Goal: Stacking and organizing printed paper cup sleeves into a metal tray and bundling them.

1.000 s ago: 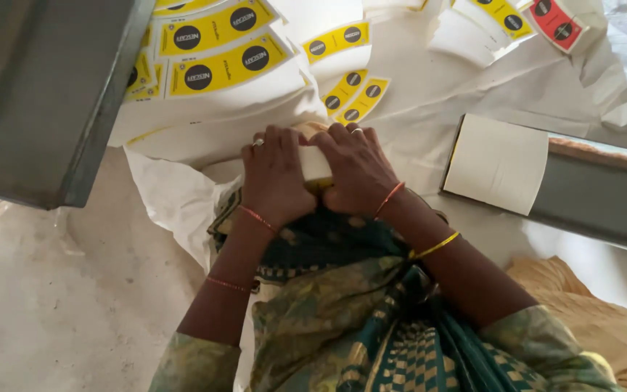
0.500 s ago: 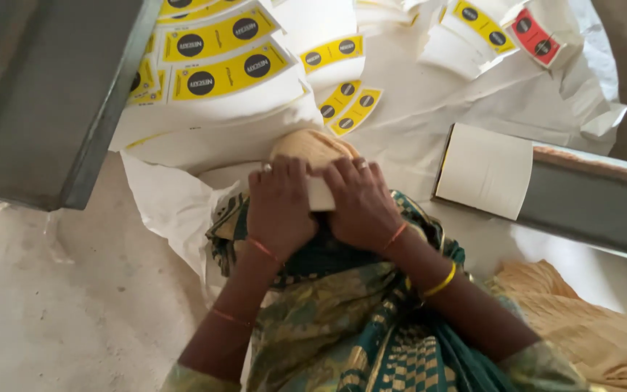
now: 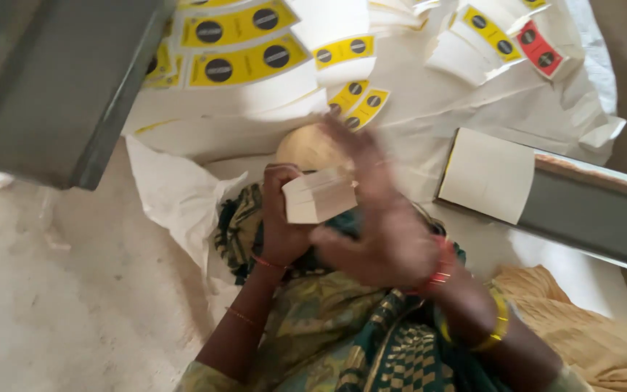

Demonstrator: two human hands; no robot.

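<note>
Cream-coloured, the small stack of blank cards [image 3: 318, 196] sits gripped in the left hand [image 3: 282, 218] over the lap, while the right hand [image 3: 382, 218], blurred, spreads open-fingered just beside it, near yellow labels [image 3: 244, 45] on white sheeting [image 3: 429, 109].

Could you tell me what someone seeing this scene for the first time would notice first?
Probably the small stack of white cards at the centre, gripped in the left hand, with the blurred right hand open beside it. Next come the yellow printed sheets with black circles spread over white paper at the top, and one red label at the upper right.
</note>
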